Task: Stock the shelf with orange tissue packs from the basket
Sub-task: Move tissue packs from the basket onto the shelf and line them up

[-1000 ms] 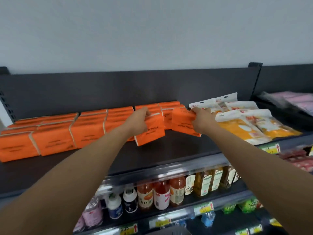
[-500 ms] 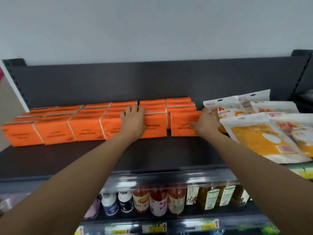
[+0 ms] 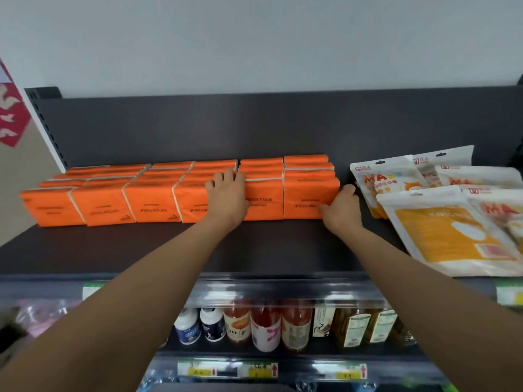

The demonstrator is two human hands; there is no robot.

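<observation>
Orange tissue packs [image 3: 158, 203], upright in several rows on the dark shelf [image 3: 141, 250], printed "COTTON TISSUE" upside down. Front row pressed under the left hand [image 3: 227, 198]; rightmost pack [image 3: 304, 198] touching the right hand [image 3: 341, 210].

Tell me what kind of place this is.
Most likely a small shop: rows of tissue packs on a dark shelf, bottled drinks below, and yellow price tags along the shelf edges.

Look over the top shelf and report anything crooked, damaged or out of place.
Nothing is damaged or spilled. The orange tissue packs stand in a straight front row, but their printed text reads upside down. The left hand and right hand press on the rightmost packs. The snack pouches lie fanned, overlapping loosely.
</observation>
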